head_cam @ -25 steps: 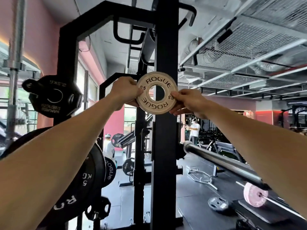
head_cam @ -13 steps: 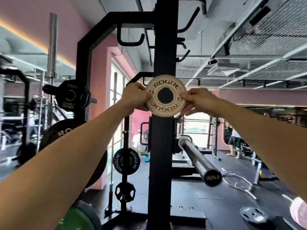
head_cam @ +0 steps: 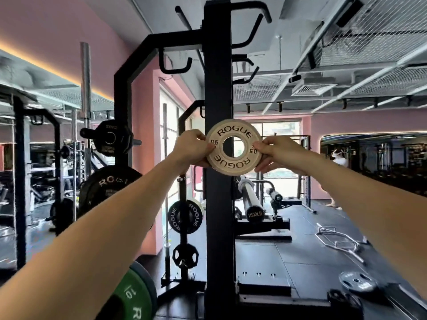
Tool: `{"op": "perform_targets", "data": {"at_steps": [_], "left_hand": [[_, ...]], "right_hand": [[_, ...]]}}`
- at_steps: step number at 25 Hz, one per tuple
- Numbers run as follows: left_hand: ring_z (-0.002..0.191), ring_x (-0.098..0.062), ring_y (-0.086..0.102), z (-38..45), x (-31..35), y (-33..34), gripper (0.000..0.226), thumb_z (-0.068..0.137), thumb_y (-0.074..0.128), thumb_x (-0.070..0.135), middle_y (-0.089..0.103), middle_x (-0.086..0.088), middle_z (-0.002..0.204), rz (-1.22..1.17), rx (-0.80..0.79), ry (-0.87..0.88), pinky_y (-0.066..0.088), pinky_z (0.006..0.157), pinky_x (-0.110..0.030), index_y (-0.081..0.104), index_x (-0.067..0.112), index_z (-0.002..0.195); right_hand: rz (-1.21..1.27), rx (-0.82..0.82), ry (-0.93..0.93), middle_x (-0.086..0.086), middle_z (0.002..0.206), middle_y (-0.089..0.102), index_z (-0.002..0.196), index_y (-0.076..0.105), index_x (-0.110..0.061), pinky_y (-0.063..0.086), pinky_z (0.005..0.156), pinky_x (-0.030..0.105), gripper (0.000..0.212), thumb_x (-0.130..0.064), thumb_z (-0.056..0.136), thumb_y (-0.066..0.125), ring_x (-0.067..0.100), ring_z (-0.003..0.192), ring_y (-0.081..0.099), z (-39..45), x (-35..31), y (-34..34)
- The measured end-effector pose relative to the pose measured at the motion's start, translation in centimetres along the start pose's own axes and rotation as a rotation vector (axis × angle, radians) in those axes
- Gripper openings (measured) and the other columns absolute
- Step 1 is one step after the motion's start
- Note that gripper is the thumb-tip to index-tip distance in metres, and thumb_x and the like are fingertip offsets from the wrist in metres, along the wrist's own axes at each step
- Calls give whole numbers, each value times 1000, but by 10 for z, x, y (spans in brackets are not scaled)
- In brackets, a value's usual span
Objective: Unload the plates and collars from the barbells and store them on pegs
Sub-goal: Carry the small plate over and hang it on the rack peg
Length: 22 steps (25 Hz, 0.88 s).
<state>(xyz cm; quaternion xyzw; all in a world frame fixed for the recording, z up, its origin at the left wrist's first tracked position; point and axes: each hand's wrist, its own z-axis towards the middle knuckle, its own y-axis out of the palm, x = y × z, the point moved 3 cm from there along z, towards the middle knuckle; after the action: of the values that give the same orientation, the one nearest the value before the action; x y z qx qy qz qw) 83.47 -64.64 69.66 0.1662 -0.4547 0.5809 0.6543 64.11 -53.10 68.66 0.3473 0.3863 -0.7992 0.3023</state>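
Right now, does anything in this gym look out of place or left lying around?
Yes. A silver plate lies flat on the floor at lower right, off any peg, and a curl bar lies loose on the floor beyond it. The small white plate sits level between both hands.

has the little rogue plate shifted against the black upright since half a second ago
Yes. The small plate, pinched by the left hand and right hand, has shifted right: its hole now overhangs the right edge of the black upright.
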Motion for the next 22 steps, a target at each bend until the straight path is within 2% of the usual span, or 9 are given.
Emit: {"op": "perform_targets", "data": {"at_steps": [5, 8, 13, 18, 22], "left_hand": [[75, -31, 73, -54, -14, 19, 22, 90, 63, 3, 69, -20, 101, -2, -43, -82, 62, 66, -46, 58, 1, 111], [76, -32, 73, -74, -22, 41, 11, 90, 64, 5, 69, -20, 99, -10, -86, -116, 61, 64, -46, 58, 6, 99], [69, -26, 72, -80, -40, 71, 11, 90, 65, 7, 71, -19, 96, 5, -89, -153, 61, 55, -39, 56, 14, 87], [73, -29, 74, -67, -67, 84, 10, 90, 65, 6, 70, -19, 98, 6, -85, -206, 62, 60, -43, 57, 12, 90], [73, -27, 74, -59, -82, 89, 9, 90, 64, 7, 70, -17, 99, 20, -100, -227, 62, 56, -39, 58, 11, 94]], "right_hand": [[12, -28, 99, 31, 98, 68, 103, 56, 0, 59, 66, 39, 26, -26, 97, 55, 35, 75, 71, -58, 24, 4], [34, -15, 152, 29, 94, 69, 96, 55, -4, 60, 67, 40, 22, -25, 96, 56, 35, 72, 71, -85, 47, -1], [42, -8, 199, 29, 89, 68, 102, 54, 0, 60, 67, 41, 27, -25, 96, 57, 35, 70, 70, -94, 78, -9], [49, -30, 236, 24, 83, 69, 107, 52, 1, 60, 59, 35, 28, -26, 97, 55, 27, 61, 70, -78, 104, 2], [48, -45, 252, 30, 93, 68, 112, 51, 5, 59, 59, 35, 33, -25, 98, 54, 27, 61, 70, -69, 119, 10]]}}
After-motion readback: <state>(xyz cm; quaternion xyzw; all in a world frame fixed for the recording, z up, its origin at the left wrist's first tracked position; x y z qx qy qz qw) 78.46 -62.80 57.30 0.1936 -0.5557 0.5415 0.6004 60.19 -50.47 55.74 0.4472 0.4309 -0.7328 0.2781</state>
